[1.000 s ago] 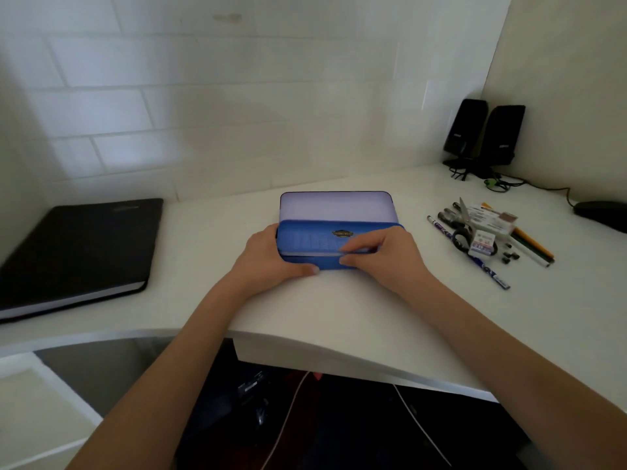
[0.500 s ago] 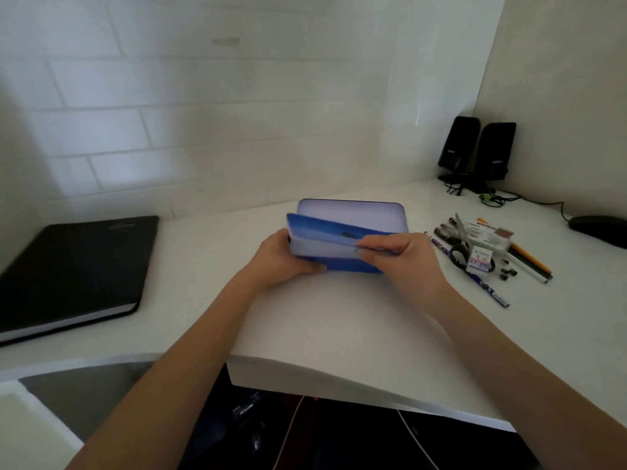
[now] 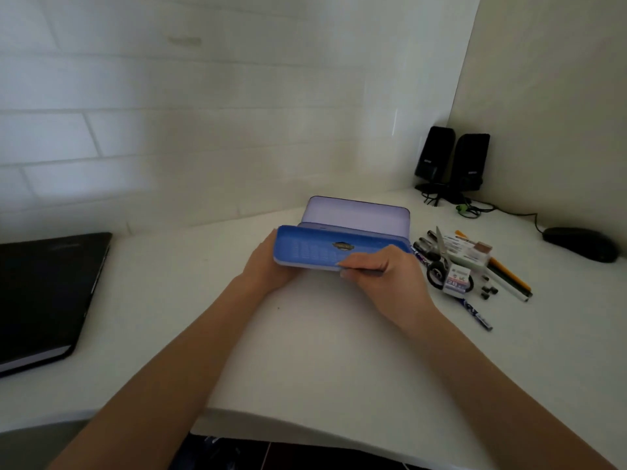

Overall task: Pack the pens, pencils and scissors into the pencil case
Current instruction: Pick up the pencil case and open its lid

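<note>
Item 1, pencil case: blue, hinged, at worktop centre. One second ago the blue flap stood low against the pale half; half a second ago it was lifted and tilted; now I read it swung toward me, its badge face showing, with the pale inner panel standing open behind at 12 o'clock. My judgement: the case is opening and not yet laid flat, so nothing can go in yet.

Item 2, left hand: cupped on the case's left end, clasping it as an anchor.

Item 3, right hand: fingers curled over the flap's near edge, pinching it.

Item 4, stationery pile, at 3 o'clock from the case, just beside its right end: scissors, dark pens, a blue pen lying nearer me, pencils, an eraser, small boxes and loose black bits. All unpacked.

Item 5, worktop: white, its front edge curving across at 6 o'clock. Broad bare room lies between case and that edge, enough in my view to fold the flap down fully.

Item 6, surroundings: black folder at 9 o'clock, well apart; speakers with cables at 1 o'clock; mouse at 3 o'clock beyond the pile. The tightest spot is the case's right end, where the pens nearly touch.
</note>
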Demonstrator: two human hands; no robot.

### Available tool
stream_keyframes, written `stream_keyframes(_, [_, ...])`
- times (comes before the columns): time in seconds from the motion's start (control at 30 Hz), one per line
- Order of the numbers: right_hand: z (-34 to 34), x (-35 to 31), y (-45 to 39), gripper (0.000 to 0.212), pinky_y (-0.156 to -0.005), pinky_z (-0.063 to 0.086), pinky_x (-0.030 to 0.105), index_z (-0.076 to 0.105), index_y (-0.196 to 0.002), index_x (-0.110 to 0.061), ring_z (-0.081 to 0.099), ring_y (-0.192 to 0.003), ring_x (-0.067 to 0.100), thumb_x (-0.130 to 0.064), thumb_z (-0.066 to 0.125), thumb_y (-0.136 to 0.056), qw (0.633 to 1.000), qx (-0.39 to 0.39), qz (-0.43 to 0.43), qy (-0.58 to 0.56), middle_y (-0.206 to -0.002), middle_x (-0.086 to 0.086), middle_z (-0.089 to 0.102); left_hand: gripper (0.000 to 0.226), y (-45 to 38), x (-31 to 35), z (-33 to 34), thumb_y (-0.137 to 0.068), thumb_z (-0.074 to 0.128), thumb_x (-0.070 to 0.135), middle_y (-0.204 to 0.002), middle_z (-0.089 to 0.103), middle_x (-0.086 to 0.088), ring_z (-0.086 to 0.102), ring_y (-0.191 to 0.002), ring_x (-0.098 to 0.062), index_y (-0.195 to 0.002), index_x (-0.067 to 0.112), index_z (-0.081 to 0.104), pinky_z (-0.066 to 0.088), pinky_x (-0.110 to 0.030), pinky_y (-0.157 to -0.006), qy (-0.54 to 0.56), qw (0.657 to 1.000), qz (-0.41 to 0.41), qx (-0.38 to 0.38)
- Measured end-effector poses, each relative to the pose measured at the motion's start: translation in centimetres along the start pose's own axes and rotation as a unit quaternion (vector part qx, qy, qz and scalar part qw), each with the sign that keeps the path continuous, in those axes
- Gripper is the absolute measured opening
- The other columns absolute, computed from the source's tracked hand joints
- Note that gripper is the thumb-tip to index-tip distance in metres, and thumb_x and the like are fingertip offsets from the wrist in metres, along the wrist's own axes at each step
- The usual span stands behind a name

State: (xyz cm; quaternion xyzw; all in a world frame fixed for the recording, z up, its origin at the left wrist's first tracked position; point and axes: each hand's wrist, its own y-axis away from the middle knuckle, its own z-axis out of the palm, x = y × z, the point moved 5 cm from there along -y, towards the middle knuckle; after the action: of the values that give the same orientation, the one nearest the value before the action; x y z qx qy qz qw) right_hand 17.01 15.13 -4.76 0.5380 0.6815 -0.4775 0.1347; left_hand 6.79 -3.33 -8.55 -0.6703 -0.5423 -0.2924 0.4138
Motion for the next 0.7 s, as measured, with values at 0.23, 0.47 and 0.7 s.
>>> stream_keyframes(0.23, [0.8,0.8,0.5,0.015,-0.065,0.04,-0.001,0.078,-0.086,-0.029,0.06,-0.069,-0.016,-0.02,0.077,-0.073,0.997,-0.07,0.023,0.019,-0.075,-0.025,0.065,0.01,-0.8,1.1,-1.6,-0.074,0.058,0.002,-0.072,0.057,-0.005,0.05,-0.069,-0.014,-0.069,0.01,0.053,0.034,-0.027,-0.06,-0.118,0.987,0.105,0.024])
stream_keyframes(0.47, [0.5,1.3,0.7,0.014,-0.075,0.042,0.001,0.077,-0.088,-0.032,0.061,-0.08,-0.013,-0.023,0.074,-0.077,0.975,-0.2,0.054,0.078,-0.083,-0.023,0.07,0.019,0.0,0.5,-3.3,-0.09,0.058,0.011,-0.099,0.065,0.003,0.053,-0.076,-0.002,-0.102,0.016,0.072,0.035,-0.001,-0.066,-0.048,0.997,0.063,0.006])
stream_keyframes(0.7, [-1.9,1.7,-0.1,0.014,-0.061,0.045,0.011,0.074,-0.092,-0.03,0.056,-0.06,-0.007,-0.032,0.061,-0.087,0.99,-0.078,0.07,0.091,-0.066,-0.028,0.062,0.033,2.5,3.5,-0.5,-0.081,0.064,0.008,-0.119,0.047,-0.01,0.038,-0.114,-0.026,-0.113,0.012,0.057,0.032,-0.024,-0.087,-0.202,0.965,0.147,0.077])
